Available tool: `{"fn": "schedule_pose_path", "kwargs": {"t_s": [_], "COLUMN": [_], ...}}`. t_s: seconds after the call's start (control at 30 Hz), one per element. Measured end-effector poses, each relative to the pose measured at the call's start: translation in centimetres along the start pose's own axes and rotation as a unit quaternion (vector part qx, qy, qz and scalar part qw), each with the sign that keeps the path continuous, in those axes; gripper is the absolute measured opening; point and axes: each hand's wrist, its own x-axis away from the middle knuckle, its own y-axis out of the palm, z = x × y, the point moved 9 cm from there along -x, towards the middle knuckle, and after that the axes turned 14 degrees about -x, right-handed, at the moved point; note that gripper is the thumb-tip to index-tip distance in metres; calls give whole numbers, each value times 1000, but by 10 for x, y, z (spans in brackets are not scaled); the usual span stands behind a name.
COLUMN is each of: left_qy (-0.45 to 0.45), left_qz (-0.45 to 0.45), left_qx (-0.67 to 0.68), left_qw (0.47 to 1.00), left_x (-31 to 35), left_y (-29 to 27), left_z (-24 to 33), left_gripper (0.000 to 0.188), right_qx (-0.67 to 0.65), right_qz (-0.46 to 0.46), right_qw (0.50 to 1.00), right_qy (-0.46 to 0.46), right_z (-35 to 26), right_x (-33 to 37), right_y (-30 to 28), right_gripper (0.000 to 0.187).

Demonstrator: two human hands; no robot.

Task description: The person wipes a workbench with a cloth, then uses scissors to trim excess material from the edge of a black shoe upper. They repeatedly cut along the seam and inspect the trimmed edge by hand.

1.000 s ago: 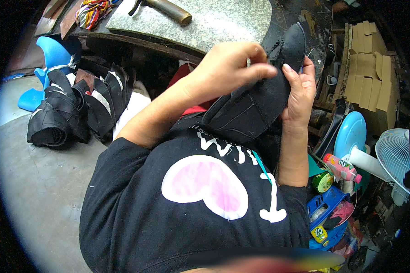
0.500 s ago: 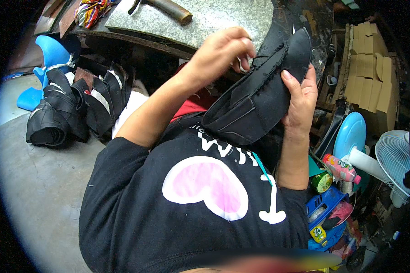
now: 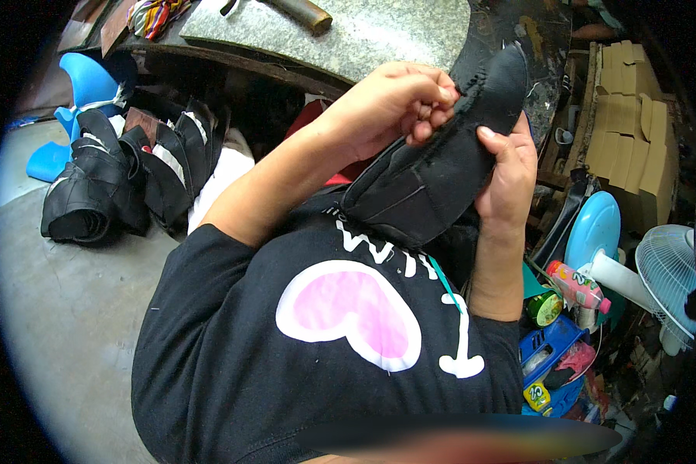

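Observation:
A black shoe upper (image 3: 433, 178) is held up in front of my chest, its toe end pointing up and to the right. My right hand (image 3: 509, 166) cups it from the right side, thumb pressed on the fabric. My left hand (image 3: 390, 104) pinches the stitched edge near the top of the upper with closed fingertips. I wear a black shirt with a pink heart.
A grey stone slab (image 3: 348, 31) with a wooden-handled tool (image 3: 298, 11) lies ahead. A pile of black shoe uppers (image 3: 124, 182) and a blue plastic stool (image 3: 81, 89) sit at the left. Cardboard pieces (image 3: 630, 116), a fan (image 3: 669, 282), bottles and a blue crate (image 3: 553, 356) crowd the right.
The shoe upper has tilted more upright and my left hand has shifted along its stitched edge toward the toe. My right hand keeps its hold.

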Motion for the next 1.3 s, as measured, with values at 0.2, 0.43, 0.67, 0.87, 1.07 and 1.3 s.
{"fn": "schedule_pose_path", "kwargs": {"t_s": [0.2,0.43,0.67,0.87,1.07,1.3], "left_qy": [172,325,102,251,347,58], "left_qz": [4,115,-48,116,167,13], "left_qx": [-185,-581,53,-275,-616,-136], "left_qw": [968,737,992,921,687,989], "left_x": [4,20,-10,-2,22,-14], "left_y": [1,27,2,-26,30,-2], "left_z": [33,44,-4,43,63,6], "left_gripper": [29,22,28,20,20,13], "right_qx": [-62,-13,-35,-5,108,44], "right_qz": [47,30,-6,24,30,-8], "right_qw": [997,999,999,1000,991,998], "right_qy": [-15,-32,-1,-15,-77,-35], "right_z": [-2,-3,2,-1,-11,-5], "right_x": [-10,-5,-5,-4,2,0], "right_y": [-22,-11,-14,-19,-3,8], "right_gripper": [44,43,47,46,45,49]}}
